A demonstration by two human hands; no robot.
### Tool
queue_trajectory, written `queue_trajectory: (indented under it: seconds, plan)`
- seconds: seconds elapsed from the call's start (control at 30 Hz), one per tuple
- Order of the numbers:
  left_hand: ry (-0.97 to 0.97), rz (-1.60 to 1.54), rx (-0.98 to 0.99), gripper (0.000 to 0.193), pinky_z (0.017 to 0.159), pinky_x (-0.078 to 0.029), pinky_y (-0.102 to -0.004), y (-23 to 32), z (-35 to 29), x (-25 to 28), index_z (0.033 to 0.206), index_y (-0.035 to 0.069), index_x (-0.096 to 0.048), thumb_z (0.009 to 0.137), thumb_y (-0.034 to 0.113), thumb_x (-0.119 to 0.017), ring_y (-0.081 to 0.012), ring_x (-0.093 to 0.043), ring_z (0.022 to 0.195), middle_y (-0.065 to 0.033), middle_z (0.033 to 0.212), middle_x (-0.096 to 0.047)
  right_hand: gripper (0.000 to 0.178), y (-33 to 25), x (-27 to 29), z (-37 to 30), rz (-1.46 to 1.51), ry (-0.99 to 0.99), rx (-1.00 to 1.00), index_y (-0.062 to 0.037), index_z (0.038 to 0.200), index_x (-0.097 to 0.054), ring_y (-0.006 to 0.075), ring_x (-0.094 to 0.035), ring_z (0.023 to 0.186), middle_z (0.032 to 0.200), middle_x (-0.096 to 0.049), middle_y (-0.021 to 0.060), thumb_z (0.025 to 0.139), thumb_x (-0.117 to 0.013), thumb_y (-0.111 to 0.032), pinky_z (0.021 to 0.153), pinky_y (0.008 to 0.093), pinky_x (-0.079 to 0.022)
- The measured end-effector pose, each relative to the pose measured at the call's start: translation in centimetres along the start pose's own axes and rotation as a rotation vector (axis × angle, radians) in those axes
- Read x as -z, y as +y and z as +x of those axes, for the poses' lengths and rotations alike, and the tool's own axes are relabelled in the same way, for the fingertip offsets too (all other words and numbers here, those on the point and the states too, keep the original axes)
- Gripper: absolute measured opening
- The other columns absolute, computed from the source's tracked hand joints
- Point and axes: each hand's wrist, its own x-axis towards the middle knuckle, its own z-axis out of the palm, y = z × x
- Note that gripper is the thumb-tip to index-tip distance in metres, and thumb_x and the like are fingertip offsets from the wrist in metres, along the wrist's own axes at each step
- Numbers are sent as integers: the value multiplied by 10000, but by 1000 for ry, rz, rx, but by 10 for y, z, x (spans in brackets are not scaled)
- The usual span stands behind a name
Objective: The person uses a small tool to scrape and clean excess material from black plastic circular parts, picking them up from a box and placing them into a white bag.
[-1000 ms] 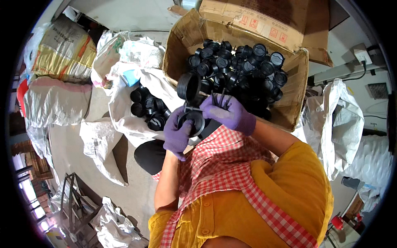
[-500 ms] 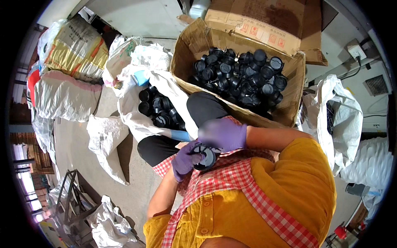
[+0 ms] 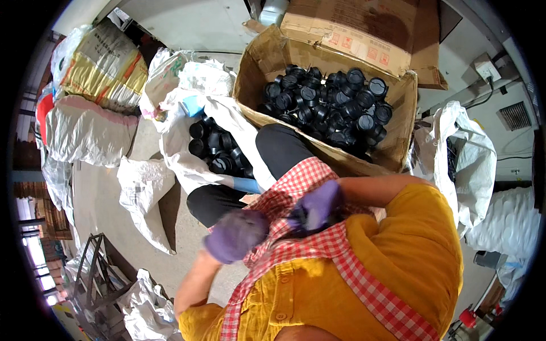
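My left hand (image 3: 236, 236), in a purple glove, is over my lap on the left; motion smears its fingers, and whether it holds anything does not show. My right hand (image 3: 316, 208), gloved alike, is curled low over the red checked apron (image 3: 304, 174). Something dark shows beneath its fingers, too blurred to name. Beyond my knees, a cardboard box (image 3: 407, 116) holds many round black plastic caps (image 3: 341, 98). More black caps (image 3: 219, 145) lie inside an open white sack (image 3: 177, 149) to the left of my knees.
A white sack (image 3: 142, 190) slumps on the floor at left, with stuffed sacks (image 3: 91, 133) behind it. A metal frame (image 3: 96, 278) stands at lower left. Another open white sack (image 3: 475, 165) is right of the box. A wall socket (image 3: 487, 69) holds a plug and cable.
My hands, together around a black cap before, have come apart. The left moved left and slightly down; the right moved down toward my lap. The cap can no longer be made out.
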Motion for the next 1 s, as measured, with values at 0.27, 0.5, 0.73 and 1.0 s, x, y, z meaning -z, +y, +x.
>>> queue_trajectory:
  seconds: [0.27,0.5,0.73,1.0]
  plan:
    - [515,-1435,860,547,932,-404,-333,2,15,-7,1237,-51,-477,753,172,-601,-232,-519,1092,-164,1223,-519,189,27,39,39,505,593,850,-67,1037,-568,102,-577,852,937,-599,32,849,-576,-89,794,255,-465]
    - [536,-1624,585,374,878,-432,-328,24,64,-74,1131,1,-557,761,57,-564,-234,-561,964,-110,1068,-566,122,-23,27,41,166,1208,1040,-23,921,-586,89,-582,832,863,-612,20,817,-628,-72,767,235,-459]
    - [391,-503,590,464,739,-483,-370,29,88,-51,1071,125,-602,619,43,-665,-312,-596,842,-149,984,-581,132,-13,67,52,-45,1584,967,-45,842,-541,114,-553,684,726,-582,50,727,-604,-31,657,262,-457]
    - [447,-260,364,528,721,-468,-345,54,88,9,1068,156,-645,559,37,-722,-265,-586,797,-108,934,-578,152,25,147,-8,-534,2330,147,-73,858,-587,361,-596,721,744,-615,154,709,-586,-96,650,418,-484]
